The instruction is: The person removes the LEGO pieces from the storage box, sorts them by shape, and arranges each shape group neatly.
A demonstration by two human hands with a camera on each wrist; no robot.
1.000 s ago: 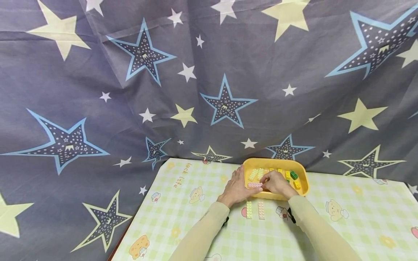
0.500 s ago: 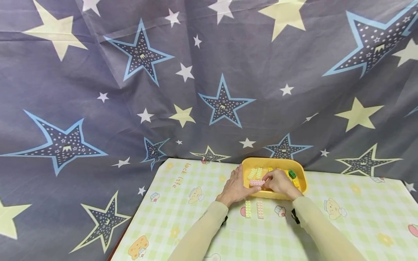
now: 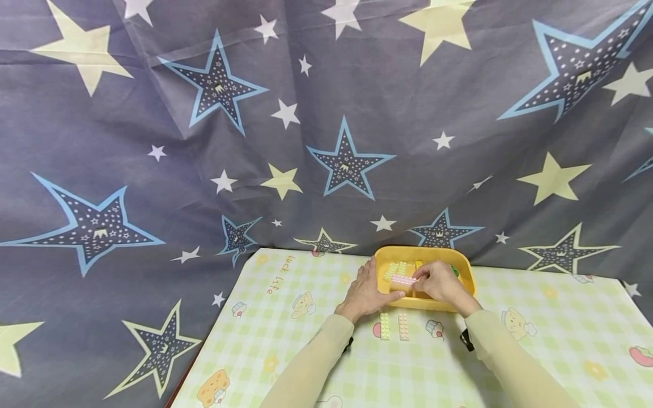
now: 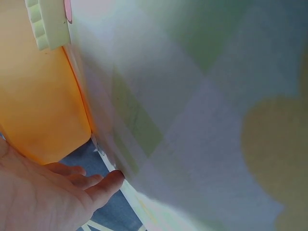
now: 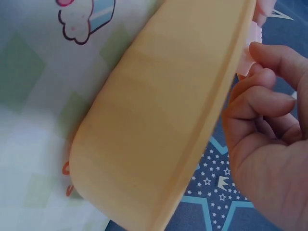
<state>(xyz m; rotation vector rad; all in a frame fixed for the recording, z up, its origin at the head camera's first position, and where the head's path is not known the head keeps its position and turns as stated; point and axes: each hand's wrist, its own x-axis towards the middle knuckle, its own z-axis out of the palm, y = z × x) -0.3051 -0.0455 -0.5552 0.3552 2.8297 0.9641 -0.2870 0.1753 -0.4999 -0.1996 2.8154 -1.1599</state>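
The right hand (image 3: 440,281) pinches a long pink building brick (image 3: 401,279) over the near left part of a yellow tray (image 3: 428,305). In the right wrist view, thumb and index finger hold one end of that brick just behind the tray's rim. At the tray's left side, the left hand (image 3: 363,290) lies with its fingers extended along the outer wall and its thumb across the front rim. Pale yellow-green bricks (image 3: 391,271) lie inside the tray at left. Part of the contents is hidden behind the right hand.
In front of the tray, a yellow-green brick (image 3: 385,327) and a light pink brick (image 3: 403,327) lie side by side on the checked tablecloth (image 3: 285,351). A green brick (image 3: 454,272) shows at the tray's right. Behind the table hangs a star-patterned curtain (image 3: 275,226).
The right hand has raised the pink brick from the tray's near left corner and shifted it slightly right and back. The left hand has stayed at the tray's side.
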